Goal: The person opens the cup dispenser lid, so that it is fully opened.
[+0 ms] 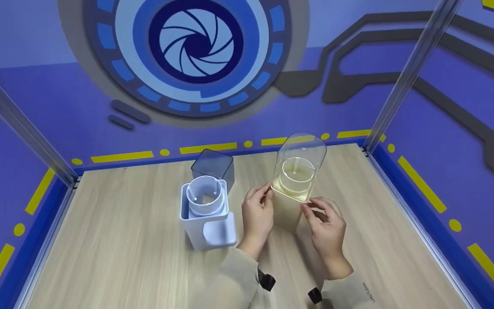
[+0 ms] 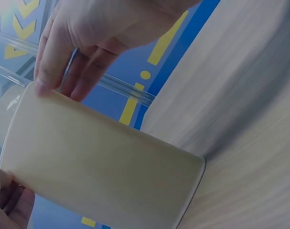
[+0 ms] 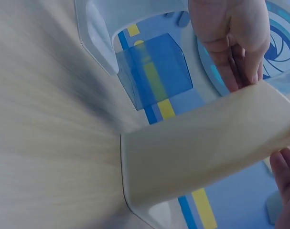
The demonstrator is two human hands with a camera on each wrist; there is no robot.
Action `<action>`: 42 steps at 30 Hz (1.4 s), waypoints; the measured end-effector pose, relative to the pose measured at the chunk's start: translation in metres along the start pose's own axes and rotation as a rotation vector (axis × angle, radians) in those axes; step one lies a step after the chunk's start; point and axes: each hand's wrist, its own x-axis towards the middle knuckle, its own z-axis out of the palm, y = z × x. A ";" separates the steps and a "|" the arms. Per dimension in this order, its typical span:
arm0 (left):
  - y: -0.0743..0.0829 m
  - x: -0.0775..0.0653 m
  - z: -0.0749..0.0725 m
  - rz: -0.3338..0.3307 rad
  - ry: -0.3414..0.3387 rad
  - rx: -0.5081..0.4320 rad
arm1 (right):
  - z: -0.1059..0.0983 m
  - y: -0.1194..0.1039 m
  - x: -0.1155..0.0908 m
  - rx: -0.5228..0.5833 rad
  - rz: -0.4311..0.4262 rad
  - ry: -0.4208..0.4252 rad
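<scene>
A tall cream box-shaped container (image 1: 287, 212) stands upright on the table, with a cream round collar (image 1: 297, 184) in its top and a clear domed cover (image 1: 301, 145) around the collar. My left hand (image 1: 257, 214) holds the container's upper left corner near the cover's seam. At the opposite upper corner, my right hand (image 1: 329, 229) grips with thumb in front and fingers behind. In the left wrist view the right thumb lies on the cream body (image 2: 102, 152) just under the rim. Whether the fingertips also pinch the cover's edge, I cannot tell.
Left of my left hand stands a white container (image 1: 200, 231) with a round collar (image 1: 205, 197) and a protruding front tray (image 1: 221, 229). Behind it sits a smoky see-through cover (image 1: 212, 162). Printed panels (image 1: 212, 124) border the wooden table (image 1: 122, 240).
</scene>
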 end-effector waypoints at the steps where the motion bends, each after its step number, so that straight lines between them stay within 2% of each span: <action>1: 0.001 -0.003 0.000 -0.012 -0.004 -0.012 | -0.003 0.003 0.004 0.026 0.006 -0.006; 3: 0.005 -0.010 0.001 -0.044 -0.008 -0.041 | -0.010 0.009 0.017 0.116 0.014 -0.027; 6: 0.014 -0.023 0.004 -0.094 0.008 -0.055 | -0.023 0.019 0.048 0.300 0.041 -0.101; 9: 0.023 -0.033 0.011 -0.102 0.044 -0.036 | -0.032 0.029 0.087 0.495 0.102 -0.255; 12: 0.029 -0.038 0.021 -0.103 0.060 0.005 | -0.032 0.035 0.125 0.639 0.183 -0.441; 15: 0.032 -0.039 0.032 -0.133 0.049 0.041 | -0.027 0.037 0.154 0.716 0.249 -0.605; 18: 0.032 -0.039 0.041 -0.171 0.043 0.058 | -0.019 0.037 0.173 0.717 0.268 -0.735; 23: 0.032 -0.037 0.051 -0.187 0.060 0.081 | -0.008 0.035 0.182 0.697 0.280 -0.884; 29: 0.030 -0.032 0.056 -0.167 0.104 0.109 | -0.001 0.038 0.182 0.686 0.252 -0.958; 32: 0.029 -0.028 0.054 -0.154 0.116 0.116 | 0.000 0.039 0.182 0.675 0.232 -0.962; 35: 0.026 -0.025 0.050 -0.145 0.099 0.125 | 0.000 0.040 0.181 0.660 0.213 -0.948; 42: 0.023 -0.019 0.036 -0.159 -0.016 0.130 | -0.002 0.035 0.171 0.593 0.173 -0.893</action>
